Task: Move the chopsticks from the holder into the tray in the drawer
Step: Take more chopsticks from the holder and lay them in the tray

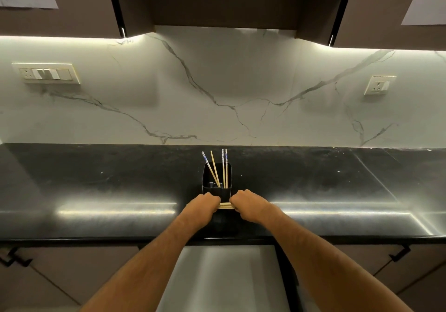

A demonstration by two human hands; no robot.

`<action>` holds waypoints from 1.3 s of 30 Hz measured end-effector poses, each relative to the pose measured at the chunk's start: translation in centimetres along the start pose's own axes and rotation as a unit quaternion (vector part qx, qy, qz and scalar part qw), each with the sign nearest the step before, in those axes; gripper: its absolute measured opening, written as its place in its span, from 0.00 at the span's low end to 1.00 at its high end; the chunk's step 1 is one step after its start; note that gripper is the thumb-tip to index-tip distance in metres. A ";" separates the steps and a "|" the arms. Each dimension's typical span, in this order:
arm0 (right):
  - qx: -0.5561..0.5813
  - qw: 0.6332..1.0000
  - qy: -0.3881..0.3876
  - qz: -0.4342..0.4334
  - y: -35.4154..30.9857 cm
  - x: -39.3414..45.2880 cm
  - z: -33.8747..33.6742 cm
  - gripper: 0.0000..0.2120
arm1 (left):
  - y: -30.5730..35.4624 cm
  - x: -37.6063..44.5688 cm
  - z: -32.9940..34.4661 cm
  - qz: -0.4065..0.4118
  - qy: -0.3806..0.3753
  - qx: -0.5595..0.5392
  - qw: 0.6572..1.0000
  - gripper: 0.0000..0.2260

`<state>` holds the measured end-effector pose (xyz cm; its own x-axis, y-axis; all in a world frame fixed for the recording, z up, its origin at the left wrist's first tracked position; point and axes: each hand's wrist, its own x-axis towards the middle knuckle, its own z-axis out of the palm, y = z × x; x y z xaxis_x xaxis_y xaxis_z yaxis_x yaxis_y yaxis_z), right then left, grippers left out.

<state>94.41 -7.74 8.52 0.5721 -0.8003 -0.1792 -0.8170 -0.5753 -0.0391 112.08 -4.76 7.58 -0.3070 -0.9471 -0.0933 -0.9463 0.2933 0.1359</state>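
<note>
While four chopsticks (218,169) stand in the holder (216,181), both hands clamp a bundle of wooden chopsticks (226,206) held level just in front of it.

Left hand (204,206) and right hand (248,204) are curled into fists round the two ends of the bundle, at 9 and 3 o'clock of its short visible middle, knuckles up. That bundle sits at 6 o'clock of the black holder, close against its near wall, over the dark countertop (96,191). In the holder, two sticks lean toward 11 o'clock and two stand nearly upright; some have blue-and-white patterned tops, others are plain wood. At 6 o'clock of the hands, between the forearms, lies an open drawer (226,275) with a pale grey inside; no tray can be made out there. Marble backsplash (217,82) rises at 12 o'clock.
</note>
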 end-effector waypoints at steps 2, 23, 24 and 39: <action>0.000 1.000 0.006 -0.002 -0.3 -0.5 0.4 0.09 | 0.6 -0.8 0.4 0.003 0.011 0.014 1.000 0.07; -0.050 0.998 0.004 0.023 -11.2 -13.3 13.5 0.11 | 4.3 -16.4 12.6 0.018 -0.042 0.033 0.998 0.12; -0.054 0.998 -0.006 0.017 -11.4 -13.8 14.3 0.10 | 4.4 -17.0 13.4 0.024 -0.036 0.030 0.999 0.11; -0.018 0.996 -0.089 -0.004 -10.5 -17.5 26.1 0.08 | 7.6 -20.7 25.2 0.002 -0.079 0.036 0.996 0.14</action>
<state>91.15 16.70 -13.59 0.5535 -0.7555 -0.3505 -0.8082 -0.5889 -0.0068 108.67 20.31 -14.31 -0.3168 -0.9157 -0.2472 -0.9484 0.3103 0.0659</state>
